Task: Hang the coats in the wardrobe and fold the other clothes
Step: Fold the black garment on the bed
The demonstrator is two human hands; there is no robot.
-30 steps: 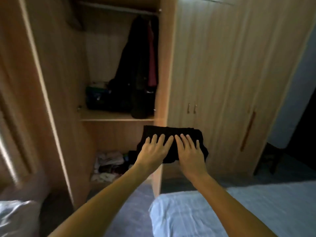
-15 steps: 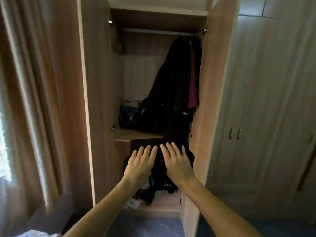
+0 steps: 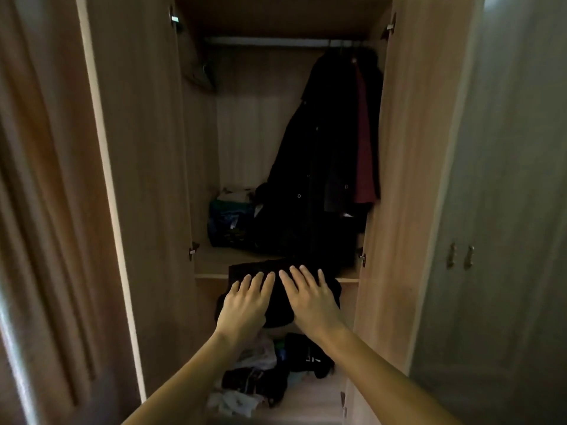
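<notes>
- The wardrobe (image 3: 144, 179) now fills the view with both its doors swung wide; half a second ago it stood further off and to one side, and a second ago a bed corner showed below, which is gone now.
- To the right, the closed doors (image 3: 506, 210) stand pale and shut; their pair of handles (image 3: 460, 256) sits at about the shelf's height.
- The dark coats (image 3: 306, 179) hang from the rail (image 3: 270, 42) at the right end of the upper compartment, with a red garment (image 3: 365, 148) among them; their hems reach down to the shelf (image 3: 211, 262); they hang just as before.
- A loose pile of clothes (image 3: 260, 378) lies on the floor of the lower compartment, light and dark pieces mixed.
- The folded black garment (image 3: 277, 305) has come forward; its far edge now lies over the front edge of the shelf, near the middle, while its near part hangs down in front of the lower compartment; half a second ago it was lower, short of the shelf.
- A dark bag (image 3: 230, 219) sits at the shelf's back left, just beside the coats.
- The left hand (image 3: 245, 302) lies flat on top of the garment, fingers straight and spread; the thumb is out of sight, so a pinch underneath cannot be told.
- The right hand (image 3: 313, 299) lies the same way just beside it, fingertips almost at the shelf edge; both keep the pose of a second ago.
</notes>
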